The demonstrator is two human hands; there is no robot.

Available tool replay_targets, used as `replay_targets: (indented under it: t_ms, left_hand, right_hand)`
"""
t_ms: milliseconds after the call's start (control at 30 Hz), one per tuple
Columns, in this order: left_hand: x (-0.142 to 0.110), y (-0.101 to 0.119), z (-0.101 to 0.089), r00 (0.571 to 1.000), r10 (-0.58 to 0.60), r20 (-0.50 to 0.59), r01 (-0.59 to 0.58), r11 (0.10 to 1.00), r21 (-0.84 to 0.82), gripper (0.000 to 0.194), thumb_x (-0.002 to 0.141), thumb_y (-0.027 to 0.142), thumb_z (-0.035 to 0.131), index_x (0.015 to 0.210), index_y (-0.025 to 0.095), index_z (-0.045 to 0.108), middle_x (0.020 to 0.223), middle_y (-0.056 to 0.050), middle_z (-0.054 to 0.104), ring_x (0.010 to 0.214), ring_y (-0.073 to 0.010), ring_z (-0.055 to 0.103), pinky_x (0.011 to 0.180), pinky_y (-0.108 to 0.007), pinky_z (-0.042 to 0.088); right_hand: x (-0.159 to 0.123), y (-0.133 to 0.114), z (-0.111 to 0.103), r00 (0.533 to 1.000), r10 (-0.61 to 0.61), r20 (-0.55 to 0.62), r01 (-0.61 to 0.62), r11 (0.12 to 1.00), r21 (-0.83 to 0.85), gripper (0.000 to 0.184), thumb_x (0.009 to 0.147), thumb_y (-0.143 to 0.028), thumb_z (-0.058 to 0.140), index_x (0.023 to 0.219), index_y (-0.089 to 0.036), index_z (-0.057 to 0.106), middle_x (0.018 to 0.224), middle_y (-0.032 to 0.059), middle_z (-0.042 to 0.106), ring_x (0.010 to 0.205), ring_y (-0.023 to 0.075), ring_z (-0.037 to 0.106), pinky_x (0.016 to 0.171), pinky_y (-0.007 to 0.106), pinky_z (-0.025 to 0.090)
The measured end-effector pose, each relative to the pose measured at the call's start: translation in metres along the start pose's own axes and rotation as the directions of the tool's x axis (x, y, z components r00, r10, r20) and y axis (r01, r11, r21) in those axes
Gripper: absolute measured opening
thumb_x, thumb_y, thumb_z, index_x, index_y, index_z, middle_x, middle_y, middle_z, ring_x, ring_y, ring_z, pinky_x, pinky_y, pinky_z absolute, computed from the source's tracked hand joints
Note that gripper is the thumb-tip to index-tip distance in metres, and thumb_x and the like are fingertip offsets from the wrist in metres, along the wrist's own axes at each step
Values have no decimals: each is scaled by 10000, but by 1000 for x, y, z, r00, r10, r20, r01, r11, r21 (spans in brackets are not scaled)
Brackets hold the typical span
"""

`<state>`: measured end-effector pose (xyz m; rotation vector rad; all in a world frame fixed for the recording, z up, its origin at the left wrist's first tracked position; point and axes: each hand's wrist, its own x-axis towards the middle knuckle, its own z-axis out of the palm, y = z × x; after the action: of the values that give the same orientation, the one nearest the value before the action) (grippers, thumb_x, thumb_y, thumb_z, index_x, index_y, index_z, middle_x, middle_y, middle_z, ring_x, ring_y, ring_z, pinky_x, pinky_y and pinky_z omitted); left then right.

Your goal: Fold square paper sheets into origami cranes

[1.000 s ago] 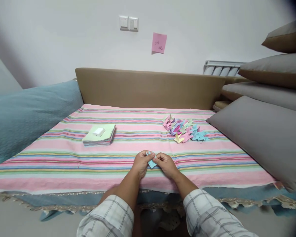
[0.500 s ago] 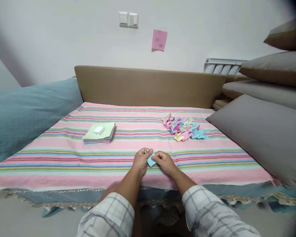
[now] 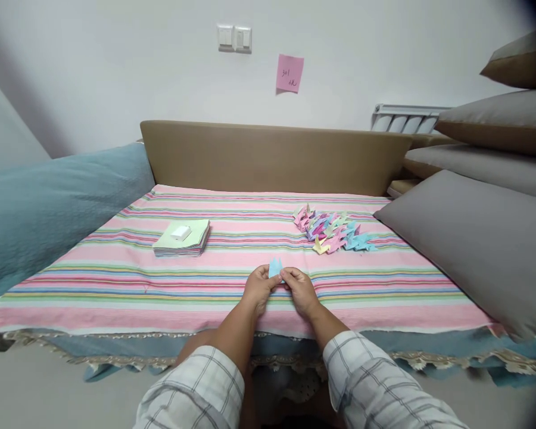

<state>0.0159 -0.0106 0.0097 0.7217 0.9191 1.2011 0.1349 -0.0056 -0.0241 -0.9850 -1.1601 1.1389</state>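
A small piece of folded light-blue paper (image 3: 275,268) is pinched between my two hands above the front part of the striped cloth. Two pointed tips stick up at its top. My left hand (image 3: 258,288) grips it from the left, thumb across the lower part. From the right, my right hand (image 3: 300,289) closes its thumb and fingers on the lower right edge. The fingers hide the bottom of the paper. Beyond my hands, to the right, lies a cluster of folded paper cranes (image 3: 333,231) in pink, purple, yellow, green and blue.
A stack of square paper (image 3: 183,243) with a small white box (image 3: 181,233) on top sits at the left on the striped cloth (image 3: 116,286). Grey cushions (image 3: 477,238) are piled at the right, a blue-covered armrest (image 3: 67,196) at the left, a brown backrest (image 3: 272,158) behind.
The folded blue paper has been turned, so its two points now face up and away from me. Both hands have shifted their grip to its lower part.
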Motion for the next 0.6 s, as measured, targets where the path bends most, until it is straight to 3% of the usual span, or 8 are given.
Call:
replay_targets:
  t_ms: [200, 333, 467, 600]
  left_hand:
    - [-10, 5, 9, 995, -94, 12, 95, 994, -53, 339, 555, 273, 820, 759, 153, 578, 621, 22, 610, 535, -65, 577, 514, -158, 466]
    - [-17, 9, 5, 990, -128, 63, 133, 988, -82, 295, 594, 211, 805, 777, 142, 585, 607, 17, 603, 478, -42, 538, 475, -141, 468]
    - [-18, 8, -3, 982, -155, 103, 164, 983, -80, 259, 608, 189, 797, 756, 126, 594, 566, 25, 575, 432, -24, 499, 423, -113, 436]
    - [-13, 8, -10, 957, -192, 219, 215, 973, -85, 275, 606, 183, 799, 797, 113, 614, 610, 6, 603, 435, -22, 501, 415, -108, 430]
  right_hand:
    - [-2, -4, -1, 997, 69, 26, -73, 967, 243, 357, 671, -533, 676, 700, -182, 620, 572, -38, 481, 525, 87, 410, 512, 232, 357]
    - [-2, -13, -1, 991, 137, -2, -124, 903, 411, 376, 622, -479, 739, 843, -186, 660, 697, -4, 575, 592, 95, 484, 540, 233, 388]
    - [0, -14, -1, 986, 160, 56, -168, 888, 428, 354, 589, -403, 787, 840, -183, 669, 701, -7, 586, 592, 91, 481, 555, 237, 395]
    - [3, -12, -2, 982, 154, 108, -186, 888, 420, 323, 581, -363, 802, 815, -192, 658, 621, -36, 556, 543, 79, 454, 552, 239, 388]
